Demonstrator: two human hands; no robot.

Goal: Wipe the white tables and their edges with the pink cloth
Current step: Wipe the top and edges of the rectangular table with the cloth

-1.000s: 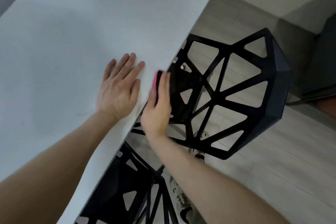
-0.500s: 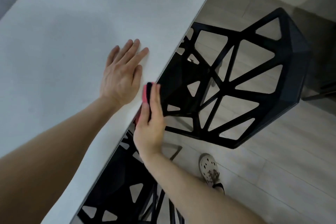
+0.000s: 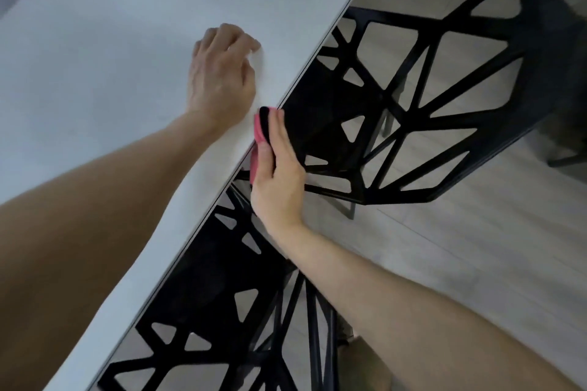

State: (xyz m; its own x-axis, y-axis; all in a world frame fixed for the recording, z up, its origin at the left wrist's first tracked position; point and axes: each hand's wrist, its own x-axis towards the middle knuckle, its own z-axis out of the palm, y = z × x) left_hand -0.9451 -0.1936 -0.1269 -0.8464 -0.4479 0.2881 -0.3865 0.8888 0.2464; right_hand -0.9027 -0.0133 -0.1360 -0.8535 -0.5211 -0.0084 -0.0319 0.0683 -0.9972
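A white table (image 3: pixel 127 41) fills the left and top of the head view, its edge running diagonally from top right to bottom left. My right hand (image 3: pixel 279 178) presses the pink cloth (image 3: pixel 259 128) flat against the side of that edge, fingers straight. Only a strip of the cloth shows past my fingers. My left hand (image 3: pixel 222 76) rests on the tabletop just above the cloth, its fingers curled under and holding nothing.
Two black chairs with open triangular lattice stand tucked at the table edge: one (image 3: pixel 428 98) to the right of my right hand, another (image 3: pixel 222 311) below it. Light wood floor (image 3: pixel 476 263) lies beyond them.
My right hand has slid the cloth down along the table edge toward me. My left hand's fingers, flat before, have curled under on the tabletop.
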